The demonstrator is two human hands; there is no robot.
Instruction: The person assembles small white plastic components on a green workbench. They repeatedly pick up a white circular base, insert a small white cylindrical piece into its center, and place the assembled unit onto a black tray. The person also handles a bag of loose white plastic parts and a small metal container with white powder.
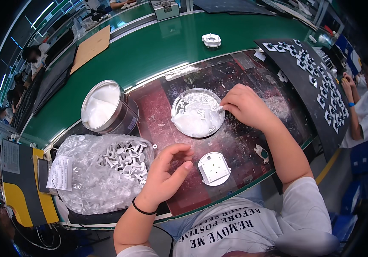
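My right hand (pixel 246 105) pinches a small white plastic piece (pixel 219 109) at the right rim of a round metal lid (pixel 187 95). White grease-like paste (pixel 194 122) is smeared over that lid; the piece's far end meets the paste, and its full shape is hidden. My left hand (pixel 167 173) hovers with nothing in it, thumb and curved fingers apart. Just right of it a white plastic plate with small holes (pixel 214 168) lies on the worn dark red board (pixel 184 192). Left of that hand, a clear plastic bag (pixel 85 188) holds many white flat-headed plastic pins (pixel 126 159).
An open tin (pixel 133 115) of white paste stands behind the bag. A white housing (pixel 211 40) sits on the green belt (pixel 162 55). At right, a black board (pixel 297 77) carries rows of small parts, with a co-worker's hand (pixel 347 81) beyond. A yellow-grey machine (pixel 23 184) stands far left.
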